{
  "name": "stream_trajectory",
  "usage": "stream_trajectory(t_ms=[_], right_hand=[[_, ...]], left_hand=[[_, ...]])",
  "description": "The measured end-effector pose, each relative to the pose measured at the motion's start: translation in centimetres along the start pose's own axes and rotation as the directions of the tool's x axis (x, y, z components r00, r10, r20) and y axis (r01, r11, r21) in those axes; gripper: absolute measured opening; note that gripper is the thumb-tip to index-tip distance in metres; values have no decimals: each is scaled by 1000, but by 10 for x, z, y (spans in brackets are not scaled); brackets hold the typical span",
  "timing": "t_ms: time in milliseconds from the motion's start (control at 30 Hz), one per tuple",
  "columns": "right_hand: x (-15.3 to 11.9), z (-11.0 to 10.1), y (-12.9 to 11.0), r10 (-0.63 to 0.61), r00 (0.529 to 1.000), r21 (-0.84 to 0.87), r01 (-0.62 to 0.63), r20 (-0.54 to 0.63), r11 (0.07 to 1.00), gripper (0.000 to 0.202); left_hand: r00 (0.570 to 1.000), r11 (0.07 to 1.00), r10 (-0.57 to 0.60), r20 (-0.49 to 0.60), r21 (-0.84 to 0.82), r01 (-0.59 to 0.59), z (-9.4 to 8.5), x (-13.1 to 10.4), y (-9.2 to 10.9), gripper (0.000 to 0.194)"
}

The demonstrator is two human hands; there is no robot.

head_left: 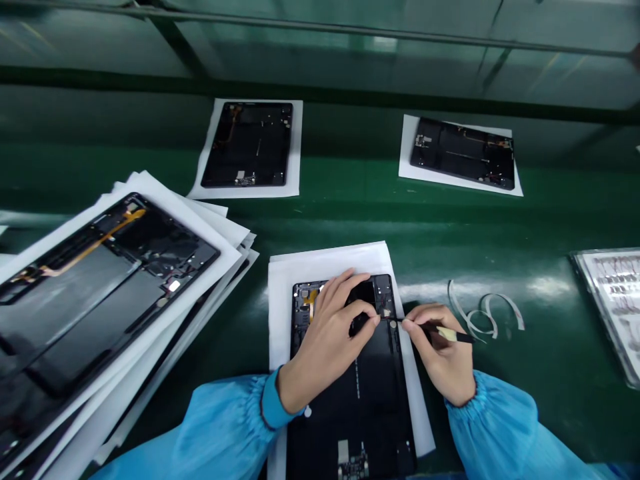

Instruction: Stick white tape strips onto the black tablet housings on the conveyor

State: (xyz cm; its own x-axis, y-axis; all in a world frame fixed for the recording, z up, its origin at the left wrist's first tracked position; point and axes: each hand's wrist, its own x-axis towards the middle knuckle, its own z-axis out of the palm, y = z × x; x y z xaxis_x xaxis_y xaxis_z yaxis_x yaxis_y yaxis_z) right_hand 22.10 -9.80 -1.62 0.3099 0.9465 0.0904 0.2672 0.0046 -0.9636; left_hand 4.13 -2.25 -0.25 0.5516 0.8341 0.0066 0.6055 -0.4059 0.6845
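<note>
An opened black tablet housing (383, 400) lies on a white sheet (283, 287) in front of me, its inside facing up. My left hand (337, 327) rests over its upper part, thumb and index fingertip pinched by the right edge; whatever is between them is too small to name. In my right hand (440, 347) is a slim dark tool, apparently tweezers (455, 335), with yellowish tape on its shaft. Its thin tip points left and meets the housing's right edge beside my left fingertips. My left palm hides part of the upper housing.
At left stands a slanted stack of similar housings (113, 267) with white sheets between. Two more housings (250, 143) (463, 153) lie on sheets at the back. Curled white strips (487, 313) are right of my hand. A clear tray (617, 300) of small parts sits far right.
</note>
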Motion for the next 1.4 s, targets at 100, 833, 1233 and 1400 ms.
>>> stream_trajectory(t_ms=[100,833,1233,1400], right_hand=[[1,0,-2,-4,1000,4,4,-5,1000,10],[13,-4,-3,-1,998,27,-1,64,1000,10],[14,-4,-4,-54,994,53,49,96,997,13],[15,-10,-3,-80,985,47,73,153,996,12]], left_hand=[[1000,1000,4,9,-9,-4,0,1,-1,14],[1000,1000,13,-10,-16,-13,2,2,-1,8],[999,1000,23,-28,-14,-24,3,2,-1,8],[999,1000,22,-23,-22,-22,3,2,-1,9]])
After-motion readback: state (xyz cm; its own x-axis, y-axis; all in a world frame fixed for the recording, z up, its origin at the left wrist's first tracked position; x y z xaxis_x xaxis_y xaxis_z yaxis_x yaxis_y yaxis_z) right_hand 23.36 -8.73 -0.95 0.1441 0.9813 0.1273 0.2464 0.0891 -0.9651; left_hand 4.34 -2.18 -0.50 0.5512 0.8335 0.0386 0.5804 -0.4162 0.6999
